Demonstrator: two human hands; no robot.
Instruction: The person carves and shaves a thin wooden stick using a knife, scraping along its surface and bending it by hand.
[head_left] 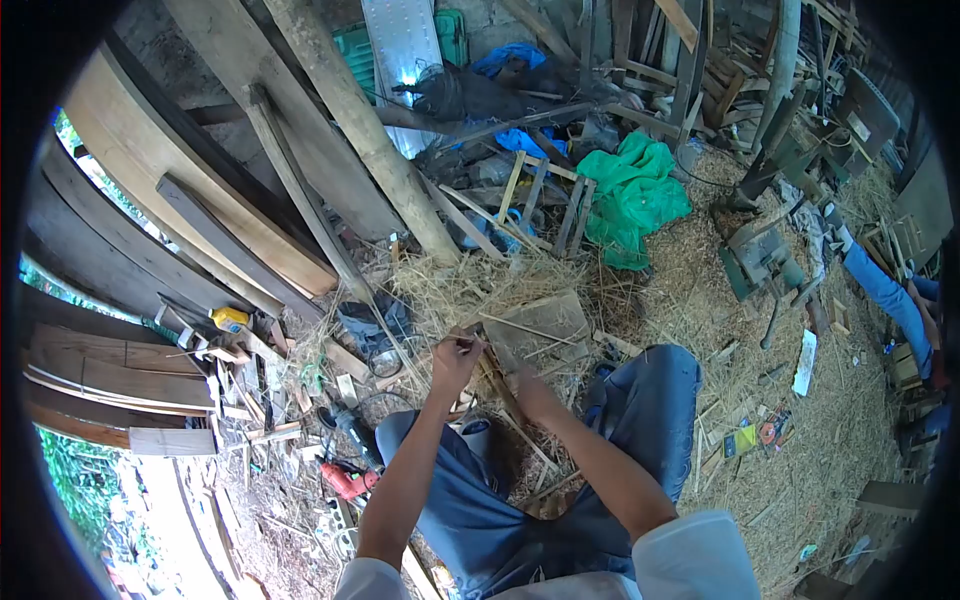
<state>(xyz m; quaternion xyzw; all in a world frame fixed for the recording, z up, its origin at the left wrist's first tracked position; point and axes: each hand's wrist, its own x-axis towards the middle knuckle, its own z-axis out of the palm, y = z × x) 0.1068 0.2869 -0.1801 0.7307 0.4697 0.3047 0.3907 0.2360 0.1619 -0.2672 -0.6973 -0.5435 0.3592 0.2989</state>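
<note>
My left hand (455, 362) is closed, its fingers pinched at the upper end of a narrow wooden strip (498, 385) between my knees. My right hand (535, 395) is blurred at the strip's right side, near its lower part. A thin blade-like shape runs up from my right hand, too smeared to identify. Beyond the hands a flat wooden board (545, 325) lies on the straw-covered ground.
A red power tool (347, 480) and a dark grinder-like tool (352, 435) lie left of my legs. Planks (190, 170) lean at the left. Green netting (635, 195) lies ahead. At the far right another person's blue-clad leg (885, 290) shows.
</note>
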